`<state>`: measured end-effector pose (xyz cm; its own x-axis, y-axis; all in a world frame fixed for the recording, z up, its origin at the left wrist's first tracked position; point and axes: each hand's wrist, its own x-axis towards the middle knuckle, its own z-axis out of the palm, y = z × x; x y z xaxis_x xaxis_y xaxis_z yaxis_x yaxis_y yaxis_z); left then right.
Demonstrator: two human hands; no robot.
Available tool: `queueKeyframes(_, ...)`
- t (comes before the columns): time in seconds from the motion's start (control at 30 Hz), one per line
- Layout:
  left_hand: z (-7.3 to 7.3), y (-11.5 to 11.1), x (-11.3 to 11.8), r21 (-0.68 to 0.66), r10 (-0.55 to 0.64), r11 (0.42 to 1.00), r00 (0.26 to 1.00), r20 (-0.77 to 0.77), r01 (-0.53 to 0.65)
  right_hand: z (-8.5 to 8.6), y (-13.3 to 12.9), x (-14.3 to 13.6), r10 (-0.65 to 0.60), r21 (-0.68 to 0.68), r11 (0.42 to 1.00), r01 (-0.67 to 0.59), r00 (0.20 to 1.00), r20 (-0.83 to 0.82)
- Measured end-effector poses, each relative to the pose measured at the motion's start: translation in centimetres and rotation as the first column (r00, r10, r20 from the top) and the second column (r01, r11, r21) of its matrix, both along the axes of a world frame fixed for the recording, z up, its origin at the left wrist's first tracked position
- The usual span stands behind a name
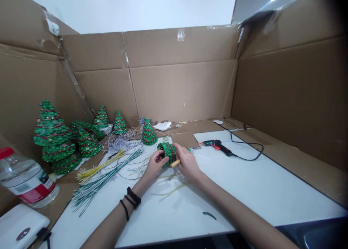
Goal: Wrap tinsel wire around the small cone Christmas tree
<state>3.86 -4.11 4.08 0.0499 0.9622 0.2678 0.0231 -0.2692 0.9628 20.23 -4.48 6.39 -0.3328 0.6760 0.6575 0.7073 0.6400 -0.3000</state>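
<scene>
In the middle of the table a small green tinsel Christmas tree with red trim lies on its side, its hollow base turned toward the left. My left hand is closed on the base, fingers at the rim and thumb along the front. My right hand is closed around a tool with a light wooden handle, close against the tree. The tool's working end is hidden. Thin yellowish strands lie on the table below the hands. Another small tinsel tree stands upright just behind.
A black and orange glue gun lies at the right with its cable. Yellow wires and green wires spread at left, near several tinsel trees. A water bottle and white device sit front left. Cardboard walls surround the table.
</scene>
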Motion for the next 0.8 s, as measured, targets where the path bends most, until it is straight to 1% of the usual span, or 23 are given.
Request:
queueKeyframes(0.1, 0.0, -0.1, 0.0, -0.009, 0.008, 1.000, 0.999, 0.052, -0.008, -0.2, 0.1, -0.1, 0.065, 0.016, 0.998, -0.065, 0.998, 0.014)
queueKeyframes(0.23, -0.1, -0.1, 0.0, -0.065, -0.009, 0.998, 0.996, 0.090, 0.015, -0.5, 0.2, -0.5, 0.084, 0.021, 0.996, -0.085, 0.996, 0.041)
queueKeyframes(0.33, -0.3, 0.1, 0.1, -0.059, -0.049, 0.997, 0.995, 0.088, 0.054, -0.6, 0.1, -0.8, 0.079, 0.020, 0.997, -0.080, 0.996, 0.050)
queueKeyframes(0.43, -0.3, 0.2, 0.2, -0.022, -0.068, 0.997, 0.997, 0.045, 0.069, -0.5, 0.0, -0.8, 0.073, 0.026, 0.997, -0.076, 0.993, 0.092)
queueKeyframes(0.53, -0.1, 0.2, 0.3, 0.061, -0.011, 0.998, 0.998, -0.066, 0.015, -0.2, 0.1, -0.5, 0.056, 0.053, 0.997, -0.064, 0.988, 0.144)
queueKeyframes(0.6, 0.1, 0.2, 0.0, 0.114, 0.035, 0.993, 0.987, -0.160, -0.016, 0.1, 0.4, 0.0, 0.025, 0.045, 0.998, -0.033, 0.988, 0.152)
queueKeyframes(0.67, 0.3, 0.2, -0.5, 0.161, 0.050, 0.987, 0.963, -0.263, -0.008, 0.4, 0.9, 0.8, -0.005, 0.010, 1.000, 0.004, 0.987, 0.158)
queueKeyframes(0.73, 0.7, 0.3, -1.2, 0.221, 0.059, 0.975, 0.927, -0.369, 0.026, 0.8, 1.6, 1.8, -0.044, -0.013, 0.999, 0.047, 0.984, 0.170)
queueKeyframes(0.8, 1.1, 0.2, -1.9, 0.287, 0.086, 0.956, 0.881, -0.465, 0.058, 1.2, 2.3, 2.9, -0.096, 0.007, 0.995, 0.096, 0.981, 0.169)
